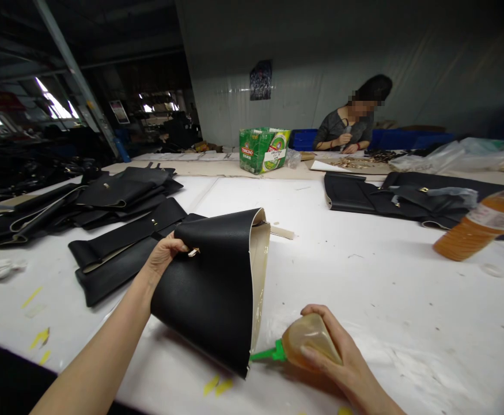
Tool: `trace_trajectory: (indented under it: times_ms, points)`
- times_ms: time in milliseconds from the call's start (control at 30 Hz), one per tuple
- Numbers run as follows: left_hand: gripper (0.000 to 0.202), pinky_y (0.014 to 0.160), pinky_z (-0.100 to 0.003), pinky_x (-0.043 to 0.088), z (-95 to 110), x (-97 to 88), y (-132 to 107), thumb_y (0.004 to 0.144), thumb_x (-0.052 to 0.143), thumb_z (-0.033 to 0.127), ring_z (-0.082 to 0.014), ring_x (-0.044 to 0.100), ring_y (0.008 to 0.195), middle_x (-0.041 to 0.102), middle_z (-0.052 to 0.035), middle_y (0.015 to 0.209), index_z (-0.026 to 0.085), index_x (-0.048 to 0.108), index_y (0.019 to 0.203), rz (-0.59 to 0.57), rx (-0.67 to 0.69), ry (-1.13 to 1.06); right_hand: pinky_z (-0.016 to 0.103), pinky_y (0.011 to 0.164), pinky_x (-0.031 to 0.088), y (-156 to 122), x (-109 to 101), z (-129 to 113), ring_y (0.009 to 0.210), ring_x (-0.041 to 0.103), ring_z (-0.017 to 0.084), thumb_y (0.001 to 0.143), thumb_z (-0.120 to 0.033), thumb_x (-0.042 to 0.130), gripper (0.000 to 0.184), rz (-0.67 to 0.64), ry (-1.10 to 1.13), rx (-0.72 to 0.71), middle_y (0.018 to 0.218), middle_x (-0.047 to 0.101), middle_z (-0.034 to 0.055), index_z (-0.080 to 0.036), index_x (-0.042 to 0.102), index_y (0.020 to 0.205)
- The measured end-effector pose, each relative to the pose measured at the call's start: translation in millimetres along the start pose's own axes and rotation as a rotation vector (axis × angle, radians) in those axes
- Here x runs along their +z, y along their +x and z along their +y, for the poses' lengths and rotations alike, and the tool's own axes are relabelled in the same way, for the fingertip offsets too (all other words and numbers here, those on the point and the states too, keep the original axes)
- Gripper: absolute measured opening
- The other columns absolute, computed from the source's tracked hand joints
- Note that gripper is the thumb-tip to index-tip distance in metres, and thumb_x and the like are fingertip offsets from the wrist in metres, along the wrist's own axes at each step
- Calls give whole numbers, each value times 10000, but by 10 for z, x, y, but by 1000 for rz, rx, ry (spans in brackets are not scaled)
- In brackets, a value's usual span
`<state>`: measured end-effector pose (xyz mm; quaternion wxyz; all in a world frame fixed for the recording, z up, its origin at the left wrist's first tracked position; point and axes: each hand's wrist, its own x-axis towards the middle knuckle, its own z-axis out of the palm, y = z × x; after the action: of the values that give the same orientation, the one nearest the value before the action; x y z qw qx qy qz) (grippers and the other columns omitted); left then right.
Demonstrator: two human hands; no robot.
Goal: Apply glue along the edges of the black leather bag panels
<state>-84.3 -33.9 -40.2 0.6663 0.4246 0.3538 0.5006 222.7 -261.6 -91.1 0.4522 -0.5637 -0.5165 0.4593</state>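
Observation:
A black leather bag body [212, 282] with a gold clasp [193, 252] is tilted on its side above the white table. Its open end faces right and shows a cream lining [258, 271]. My left hand [167, 253] grips the bag near the clasp, the fingers partly hidden behind and inside it. In my right hand [336, 357] is a translucent squeeze bottle [310, 340] of amber liquid, held sideways. Its green nozzle [269, 353] points left and meets the lower corner of the bag's open edge. Flat black bag pieces [126, 242] lie just behind my left hand.
More black leather pieces are piled at the left [126, 187] and lie at the right [372, 196]. A large plastic bottle of orange liquid [472, 230] leans at the right. A green carton [262, 151] stands farther back. Across the table a person [349, 124] handles small parts.

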Motion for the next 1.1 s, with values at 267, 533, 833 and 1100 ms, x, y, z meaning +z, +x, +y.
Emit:
trace_trajectory:
  times_ms: [267, 533, 833, 1100]
  points:
    - [249, 527, -270, 556, 22, 54, 18, 439, 544, 7, -181, 641, 517, 696, -14, 571, 166, 647, 601, -5, -8, -18, 298, 649, 463, 36, -47, 6, 734, 592, 225, 818, -512, 613, 479, 10, -51, -6, 872, 610, 6, -253, 385, 1150]
    - [374, 580, -288, 570, 15, 75, 44, 459, 551, -10, -194, 670, 595, 728, -8, 653, 172, 695, 752, -37, -23, 6, 311, 656, 445, 28, 39, -81, 726, 585, 224, 802, -532, 616, 480, 106, -61, 4, 867, 609, 10, -247, 405, 1125]
    - [352, 562, -272, 543, -105, -71, 125, 433, 566, -15, -174, 645, 557, 721, 5, 651, 164, 677, 715, -36, -13, 49, 304, 660, 441, -110, 110, -113, 726, 577, 223, 793, -549, 615, 487, 144, -43, 90, 852, 608, 3, -253, 406, 1119]
    - [336, 529, -254, 526, -95, -71, 135, 420, 566, -27, -169, 633, 534, 708, -1, 615, 155, 666, 684, -37, -15, 65, 306, 656, 440, -98, 54, -70, 710, 572, 224, 790, -529, 630, 474, 83, -15, 75, 833, 601, 2, -252, 412, 1107]
